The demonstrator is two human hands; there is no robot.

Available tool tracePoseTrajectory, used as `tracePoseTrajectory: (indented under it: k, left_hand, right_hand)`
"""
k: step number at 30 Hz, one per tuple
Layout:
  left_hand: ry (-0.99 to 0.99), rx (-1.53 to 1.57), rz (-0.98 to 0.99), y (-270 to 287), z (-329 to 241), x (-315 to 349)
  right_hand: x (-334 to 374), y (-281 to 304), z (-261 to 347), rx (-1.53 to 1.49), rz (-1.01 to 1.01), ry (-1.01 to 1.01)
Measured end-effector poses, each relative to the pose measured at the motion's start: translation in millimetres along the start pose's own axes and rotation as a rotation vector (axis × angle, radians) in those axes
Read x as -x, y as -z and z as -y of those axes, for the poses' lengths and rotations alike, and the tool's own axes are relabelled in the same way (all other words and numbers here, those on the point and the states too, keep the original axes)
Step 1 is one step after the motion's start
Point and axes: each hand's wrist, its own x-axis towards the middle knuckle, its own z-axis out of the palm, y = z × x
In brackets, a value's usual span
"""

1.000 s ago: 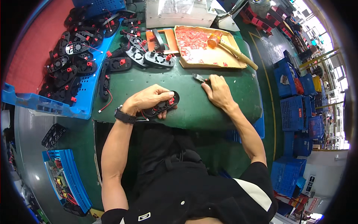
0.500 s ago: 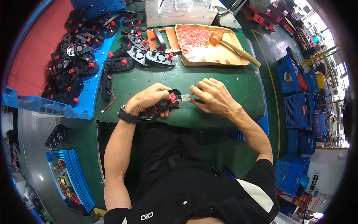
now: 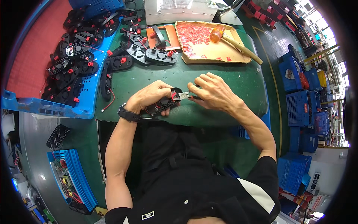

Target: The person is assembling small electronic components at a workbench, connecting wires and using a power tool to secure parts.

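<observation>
My left hand [image 3: 152,97] is closed round an oval black plastic housing [image 3: 162,106] with a fan-like opening, just above the bench's near edge. Red wire shows along the housing's near side. My right hand [image 3: 217,93] grips a pair of pliers [image 3: 184,96] by the handles, which the fingers partly hide. The metal jaws point left and meet a small red part [image 3: 174,96] at the housing's far right end. Whether they are clamped on it, I cannot tell.
On the green bench [image 3: 223,112], several similar housings [image 3: 161,56] lie at the back left, beside a blue crate [image 3: 89,100] heaped with more. A cardboard tray [image 3: 201,56] behind my hands holds small red pieces and a mallet [image 3: 240,49] with an orange head. Blue crates [image 3: 297,108] stand at right.
My right hand and the pliers have shifted slightly, with the jaws still at the red part. The left hand keeps its hold on the housing.
</observation>
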Motion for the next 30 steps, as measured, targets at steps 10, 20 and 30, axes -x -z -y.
tracePoseTrajectory:
  k: [10, 20, 30]
  left_hand:
    - [0.026, -0.042, -0.015, -1.0, -1.8, -0.5]
    - [0.003, -0.041, -0.001, -2.4, -6.3, 1.2]
    - [0.011, -0.023, 0.023, 1.7, 1.6, -3.1]
  right_hand:
    - [-3.1, 5.1, -4.2, 0.034, 0.015, 0.035]
    - [-4.3, 4.3, -3.0, 0.044, 0.019, 0.066]
    - [-5.1, 1.6, -4.2, 0.023, -0.006, 0.085]
